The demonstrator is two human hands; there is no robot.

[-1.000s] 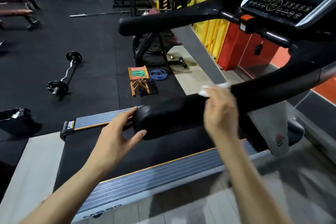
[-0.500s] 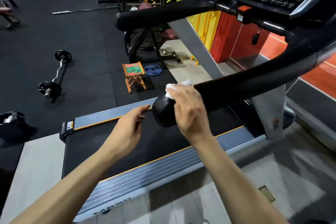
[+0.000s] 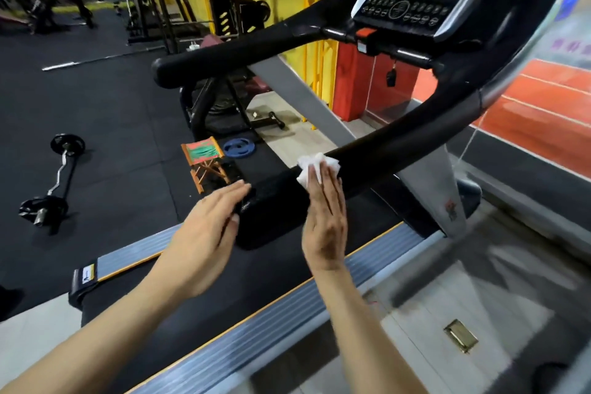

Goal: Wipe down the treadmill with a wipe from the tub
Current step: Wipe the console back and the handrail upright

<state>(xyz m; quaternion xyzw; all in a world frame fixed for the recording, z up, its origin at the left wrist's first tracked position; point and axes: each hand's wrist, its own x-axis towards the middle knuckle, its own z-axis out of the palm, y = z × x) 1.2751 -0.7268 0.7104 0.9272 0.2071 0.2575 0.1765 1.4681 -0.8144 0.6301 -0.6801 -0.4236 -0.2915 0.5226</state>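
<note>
**Two hands on the near handrail, one pressing the wipe**

Two hands are working at the end of the near handrail (image 3: pixel 377 163) of the treadmill (image 3: pixel 287 304). The right hand (image 3: pixel 324 217) is lying flat with straight fingers and is pressing the white wipe (image 3: pixel 315 166) onto the top of the rail; the wipe is bunching up under the fingertips and showing beyond them. The left hand (image 3: pixel 204 233) is holding nothing; its fingers are straight and are reaching to the rounded end of the same rail, probably to steady it. The hands are apart, with the rail end between them.

Beyond the rail are lying the black belt (image 3: pixel 179 294), the far handrail (image 3: pixel 224 65) and the console (image 3: pixel 406 0) above. The tub is not in view.

In my judgement the wiping is only partly done. Because the wipe is crumpled and only pressed, not gripped, it may be slipping out and falling onto the belt, or it may be cleaning only a narrow strip.
</note>
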